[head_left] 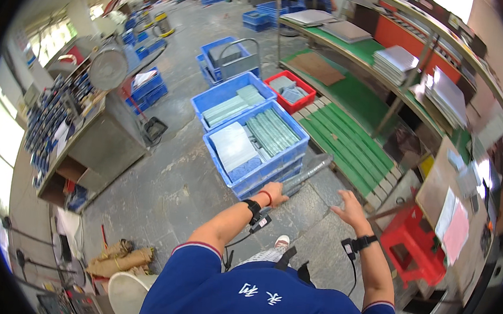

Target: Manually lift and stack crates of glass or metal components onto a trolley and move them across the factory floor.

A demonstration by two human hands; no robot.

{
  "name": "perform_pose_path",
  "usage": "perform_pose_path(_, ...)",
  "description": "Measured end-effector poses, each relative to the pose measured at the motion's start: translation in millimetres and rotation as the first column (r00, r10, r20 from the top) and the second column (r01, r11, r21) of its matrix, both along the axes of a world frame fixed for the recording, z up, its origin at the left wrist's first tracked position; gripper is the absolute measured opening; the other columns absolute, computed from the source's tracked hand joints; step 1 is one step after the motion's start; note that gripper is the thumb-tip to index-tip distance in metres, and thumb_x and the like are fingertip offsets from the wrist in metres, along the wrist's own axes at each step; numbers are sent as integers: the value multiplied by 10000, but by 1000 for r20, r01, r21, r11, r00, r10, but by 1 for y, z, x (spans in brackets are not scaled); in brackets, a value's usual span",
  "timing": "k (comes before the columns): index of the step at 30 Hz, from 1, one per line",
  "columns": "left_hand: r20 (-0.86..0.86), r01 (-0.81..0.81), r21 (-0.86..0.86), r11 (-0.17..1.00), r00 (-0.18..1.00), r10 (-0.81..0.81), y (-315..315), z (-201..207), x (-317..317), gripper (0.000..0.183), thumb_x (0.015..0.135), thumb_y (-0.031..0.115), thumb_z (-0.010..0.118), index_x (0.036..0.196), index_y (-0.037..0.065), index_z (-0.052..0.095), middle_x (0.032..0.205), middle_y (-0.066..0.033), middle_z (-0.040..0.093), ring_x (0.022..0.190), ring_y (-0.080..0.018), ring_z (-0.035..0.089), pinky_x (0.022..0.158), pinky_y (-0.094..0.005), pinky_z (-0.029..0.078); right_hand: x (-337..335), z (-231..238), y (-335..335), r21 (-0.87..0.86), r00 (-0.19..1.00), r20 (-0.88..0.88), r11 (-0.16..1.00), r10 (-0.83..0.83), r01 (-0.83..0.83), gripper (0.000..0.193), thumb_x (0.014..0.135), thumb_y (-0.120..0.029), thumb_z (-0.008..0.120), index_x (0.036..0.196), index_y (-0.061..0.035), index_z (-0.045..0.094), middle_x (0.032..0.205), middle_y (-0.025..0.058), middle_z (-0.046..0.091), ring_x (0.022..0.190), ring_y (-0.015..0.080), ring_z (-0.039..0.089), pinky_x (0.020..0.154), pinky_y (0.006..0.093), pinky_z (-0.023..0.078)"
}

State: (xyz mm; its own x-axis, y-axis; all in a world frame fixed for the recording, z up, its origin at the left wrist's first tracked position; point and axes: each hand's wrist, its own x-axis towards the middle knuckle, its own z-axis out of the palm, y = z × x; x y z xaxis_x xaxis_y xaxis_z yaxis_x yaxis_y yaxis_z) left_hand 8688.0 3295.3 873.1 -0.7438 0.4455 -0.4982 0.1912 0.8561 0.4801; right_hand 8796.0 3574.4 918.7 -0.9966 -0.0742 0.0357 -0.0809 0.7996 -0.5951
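Note:
A long, grey, rounded bundle [309, 174] lies slanted beside the near right side of the stacked blue crates; its exact kind is too blurred to make out. My left hand [274, 195] is closed at its near end, with the fingertips partly hidden. To the right of it, my right hand [351, 209] hovers over the floor with fingers apart and nothing in them. The top blue crate [223, 165] holds wrapped rows of flat pieces [270, 132] and a pale sheet [233, 146]. Both wrists carry black bands with cables.
Behind stands another blue crate [199, 107] of pieces, near a red crate [310, 98] and a cart handle [241, 41]. On the right are a low green slatted platform [347, 142], a red stool [409, 237] and a worktable [433, 189]. A grey cabinet [107, 151] stands left.

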Motion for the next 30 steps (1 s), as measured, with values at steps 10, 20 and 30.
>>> perform_pose_path(10,-77,-140,-69,988,988,135,9,7,6,497,695,430,620,923,-12,603,923,-204,600,875,-323,577,740,-385,466,-196,-27,-53,574,741,482,471,467,-670,481,570,-341,724,963,-92,606,980,130,589,951,292,547,830,383,425)
perform_pose_path(20,-141,-486,-329,810,873,466,35,25,34,354,672,316,623,896,42,643,945,-160,616,891,-281,594,759,-363,479,-187,-44,-45,505,713,424,507,559,-698,327,625,-314,612,811,-47,649,866,152,630,838,288,604,720,374,484)
perform_pose_path(30,-146,-548,-407,731,829,540,61,15,62,334,682,258,603,951,62,629,1002,-151,600,941,-283,575,783,-368,470,-147,-44,-26,485,763,337,593,551,-642,214,665,-146,543,825,-60,658,880,144,632,860,264,608,735,349,479)
